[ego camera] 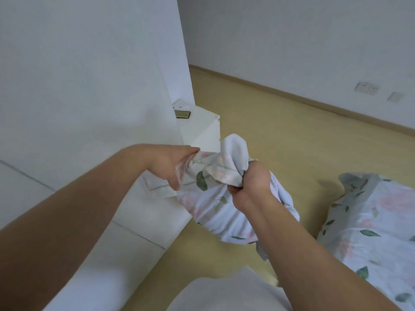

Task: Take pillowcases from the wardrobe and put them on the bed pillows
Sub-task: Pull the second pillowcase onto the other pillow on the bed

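Observation:
A floral pillowcase (215, 212), white with pink flowers and green leaves, hangs bunched in the air between my hands. My left hand (170, 167) grips its left edge, thumb on top. My right hand (253, 178) is clenched on a gathered wad of the same cloth. The white wardrobe (78, 86) fills the left side, right beside my left arm. At the right edge lies the bed (372, 223) covered in matching floral cloth. A white pillow (226, 292) shows at the bottom, under my right forearm.
A low white cabinet (202, 126) stands behind the wardrobe with a dark phone (183, 114) on top. Tan floor (280, 131) runs between wardrobe and bed. Wall sockets (367, 88) sit low on the far wall.

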Demonstrator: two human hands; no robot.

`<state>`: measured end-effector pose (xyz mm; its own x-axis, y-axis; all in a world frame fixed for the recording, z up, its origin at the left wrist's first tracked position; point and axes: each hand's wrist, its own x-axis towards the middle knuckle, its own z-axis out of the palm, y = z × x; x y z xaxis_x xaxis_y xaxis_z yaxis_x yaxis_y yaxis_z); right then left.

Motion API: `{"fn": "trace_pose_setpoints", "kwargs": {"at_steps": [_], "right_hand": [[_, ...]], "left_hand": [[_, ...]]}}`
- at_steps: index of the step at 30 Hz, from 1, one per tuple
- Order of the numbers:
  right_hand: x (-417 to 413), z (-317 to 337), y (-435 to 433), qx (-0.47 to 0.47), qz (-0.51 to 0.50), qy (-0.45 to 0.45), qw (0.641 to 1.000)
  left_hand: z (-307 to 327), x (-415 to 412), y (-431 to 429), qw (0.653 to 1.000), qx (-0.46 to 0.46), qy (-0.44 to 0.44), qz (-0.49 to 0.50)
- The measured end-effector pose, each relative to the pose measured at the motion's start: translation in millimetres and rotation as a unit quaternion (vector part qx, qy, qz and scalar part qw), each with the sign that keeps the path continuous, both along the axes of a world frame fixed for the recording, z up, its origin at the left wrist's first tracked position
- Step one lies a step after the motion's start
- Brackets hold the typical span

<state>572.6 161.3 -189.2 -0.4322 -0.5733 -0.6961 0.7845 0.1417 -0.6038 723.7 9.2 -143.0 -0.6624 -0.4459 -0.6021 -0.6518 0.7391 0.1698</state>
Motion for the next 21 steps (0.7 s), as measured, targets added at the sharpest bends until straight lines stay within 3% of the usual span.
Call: {"fn": "trace_pose_setpoints", "kwargs": {"at_steps": [3, 6, 9, 13, 16, 21], "right_hand": [[-57, 6, 0, -0.003, -0.004, 0.002, 1.0], [-108, 16, -9, -0.039, 0.012, 0.021, 0.999], [-161, 23, -23, -0.059, -0.004, 0.022, 0.998], [-249, 18, -50, -0.078, -0.026, 0.028, 0.996], [-322, 18, -71, -0.108, -0.071, 0.053, 0.99], [-456, 17, -98, -0.1, -0.195, 0.098, 0.971]], "left_hand": [[1, -82, 19, 0.994, -0.001, 0.108, -0.035], [-22, -144, 27, 0.98, -0.064, 0.19, 0.008], [-30, -205, 17, 0.973, -0.134, 0.188, 0.016], [-41, -297, -22, 0.969, -0.151, 0.195, 0.01], [-56, -369, -57, 0.963, -0.125, 0.24, -0.001], [-68, -518, -122, 0.945, 0.015, 0.326, 0.022]]}}
